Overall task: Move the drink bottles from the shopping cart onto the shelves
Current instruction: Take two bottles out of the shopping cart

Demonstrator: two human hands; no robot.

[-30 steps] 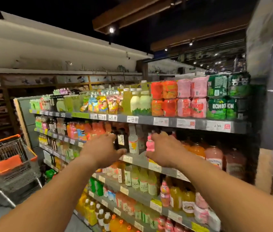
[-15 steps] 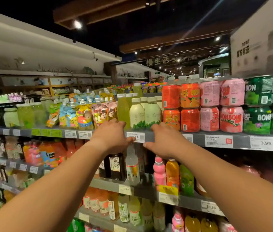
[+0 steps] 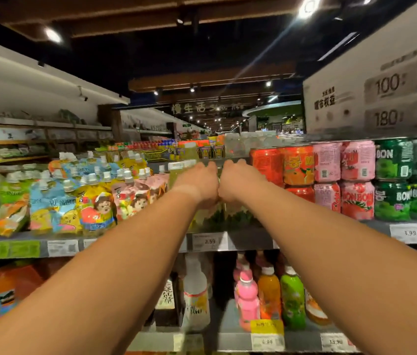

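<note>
The fingers of both hands reach away from the camera over the top shelf and are mostly hidden behind the knuckles; they curl forward and down among pale yellow-green plastic drink bottles with leaf-printed labels (image 3: 217, 213), but whether they are wrapped on a bottle or merely resting on the tops I cannot tell. The left hand (image 3: 197, 184) and the right hand (image 3: 240, 183) sit side by side, their inner edges touching at the middle of the shelf; both bare forearms stretch back toward the lower corners of the view. The pale bottles stand directly under and behind the hands, near the front edge of the grey metal top shelf (image 3: 250, 239), just above a white price tag reading 2.59 (image 3: 208, 241); motion blur hides how many there are. Just right of the right hand stand stacked orange drink cans (image 3: 297, 165), then pink cans (image 3: 355, 198), then dark green cans (image 3: 407, 198) toward the right end of the shelf; left of the left hand lie colourful spouted drink pouches with cartoon faces (image 3: 94, 201). On the shelf below, a pink bottle (image 3: 247, 295), an orange bottle (image 3: 268, 290) and a green bottle (image 3: 291, 295) stand in a row near the front edge, with a clear white-labelled bottle (image 3: 194, 290) to their left.
</note>
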